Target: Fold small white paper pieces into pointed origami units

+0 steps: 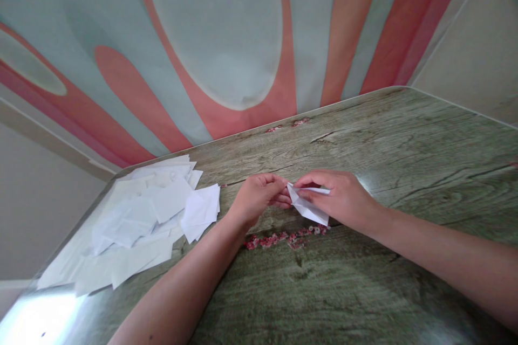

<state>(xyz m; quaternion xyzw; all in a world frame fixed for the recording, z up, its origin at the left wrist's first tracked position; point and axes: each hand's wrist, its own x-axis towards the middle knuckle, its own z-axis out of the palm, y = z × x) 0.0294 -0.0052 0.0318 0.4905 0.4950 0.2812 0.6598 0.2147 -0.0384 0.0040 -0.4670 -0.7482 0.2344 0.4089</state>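
Note:
A small folded sheet of white paper [311,210] is held up between my two hands above the table. My left hand [261,194] pinches its left corner between thumb and fingers. My right hand [334,194] grips the sheet from the right, with the thumb in the fold and the fingers behind it. The paper's lower flap hangs down and stands partly apart from the upper layer. Some of the fingertips are hidden behind the paper.
Loose white paper sheets [133,221] lie in an overlapping heap at the left of the wood-grain table [404,172]. A smaller paper stack [201,210] sits at the heap's right side. Behind the table rises a patterned coral and grey-green wall covering [309,38].

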